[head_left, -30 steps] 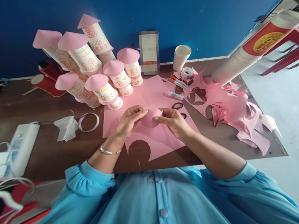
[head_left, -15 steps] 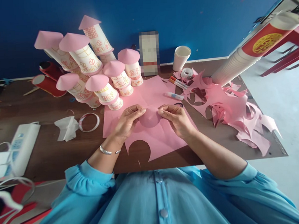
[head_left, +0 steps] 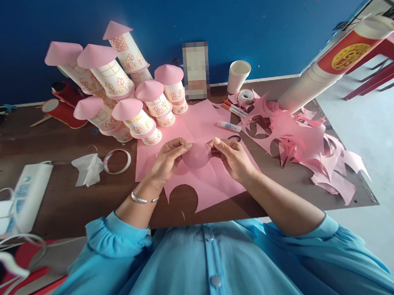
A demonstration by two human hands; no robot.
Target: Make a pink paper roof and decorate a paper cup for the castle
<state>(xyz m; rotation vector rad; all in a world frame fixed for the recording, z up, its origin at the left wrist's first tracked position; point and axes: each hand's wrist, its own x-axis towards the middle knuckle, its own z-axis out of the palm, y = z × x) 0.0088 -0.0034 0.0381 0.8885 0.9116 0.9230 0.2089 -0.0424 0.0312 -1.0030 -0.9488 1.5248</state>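
Between my two hands is a rounded piece of pink paper [head_left: 196, 156], held above larger pink sheets [head_left: 219, 184] on the table. My left hand [head_left: 171, 159] pinches its left edge between thumb and fingers. On the opposite edge, my right hand [head_left: 231, 158] grips the paper, its thumb raised a little over the bent fingers. A glue stick [head_left: 229, 126] lies just beyond my right hand. Past my left hand stand several paper-cup towers [head_left: 137, 120] with drawn flowers and pink cone roofs.
Pink paper scraps [head_left: 303, 136] spread over the right side, by a leaning stack of paper cups [head_left: 308, 85]. A single cup [head_left: 238, 76] and markers [head_left: 234, 108] sit at the back. Leftward are a tape roll [head_left: 117, 161] and a white power strip [head_left: 33, 191].
My right thumb has lifted and shifted slightly along the paper's right edge. The left hand keeps its pinch, almost unmoved.
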